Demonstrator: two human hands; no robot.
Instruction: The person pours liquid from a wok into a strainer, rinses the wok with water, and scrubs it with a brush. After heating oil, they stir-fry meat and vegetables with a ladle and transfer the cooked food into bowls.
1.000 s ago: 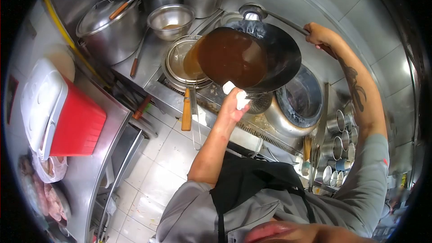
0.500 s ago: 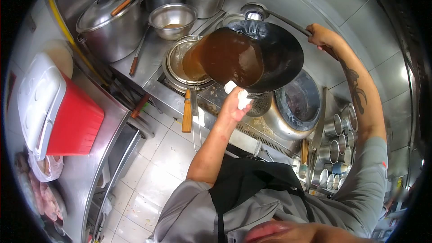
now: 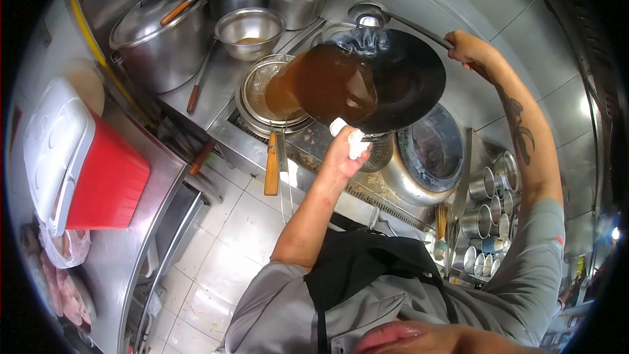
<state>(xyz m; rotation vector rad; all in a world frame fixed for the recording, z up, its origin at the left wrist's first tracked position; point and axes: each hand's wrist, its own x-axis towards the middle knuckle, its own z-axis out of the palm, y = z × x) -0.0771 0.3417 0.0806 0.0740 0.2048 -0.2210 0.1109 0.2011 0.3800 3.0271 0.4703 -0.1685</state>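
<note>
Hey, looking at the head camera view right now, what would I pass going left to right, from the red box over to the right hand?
Red box with a white lid → big lidded pot → metal bowl → wok → right hand.

Both Hands Clenched, Arms Spread Wide!

And here's the left hand (image 3: pixel 343 153), out in front at mid-frame, fingers curled in tight, the left forearm (image 3: pixel 309 219) slanting up from a bent elbow! Over to the right hand (image 3: pixel 466 48), up higher and well apart from its partner, closed into a fist with the knuckles up! Below it the right forearm (image 3: pixel 524 134), dark tattoo on show, angles up and inward from the elbow, raised well out to the side!
</note>
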